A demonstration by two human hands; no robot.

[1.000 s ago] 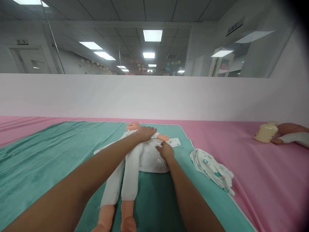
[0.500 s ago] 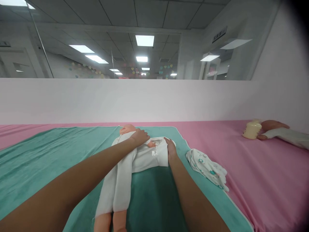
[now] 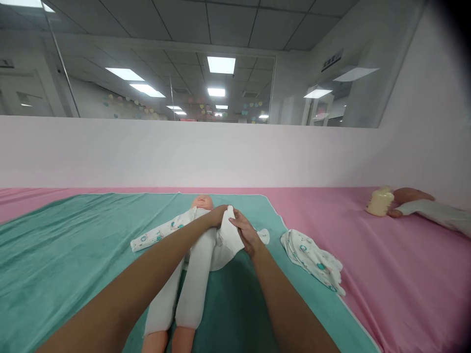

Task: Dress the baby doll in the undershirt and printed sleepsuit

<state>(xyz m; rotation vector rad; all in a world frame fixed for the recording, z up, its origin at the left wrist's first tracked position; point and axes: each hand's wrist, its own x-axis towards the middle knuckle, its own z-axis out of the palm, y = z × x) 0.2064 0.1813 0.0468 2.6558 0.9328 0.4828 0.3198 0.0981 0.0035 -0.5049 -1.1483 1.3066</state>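
Observation:
A baby doll point(image 3: 200, 202) in a white sleepsuit lies on its back on a teal blanket point(image 3: 73, 235), head away from me. My left hand point(image 3: 217, 215) rests closed on the doll's chest. My right hand point(image 3: 246, 234) pinches the right flap of the white garment point(image 3: 228, 238) and holds it folded over the doll's torso, touching my left hand. The doll's printed sleeve point(image 3: 154, 238) stretches out to the left. Its bare feet show at the bottom edge.
A folded printed cloth point(image 3: 312, 260) lies at the blanket's right edge on the pink sheet point(image 3: 386, 274). At the far right stands a cream feeding bottle point(image 3: 379, 202) next to another doll point(image 3: 423, 203). A white partition wall runs behind the bed.
My right hand has lifted the garment's right flap and drawn it left across the doll's chest to meet my left hand. The doll's right hand is now covered.

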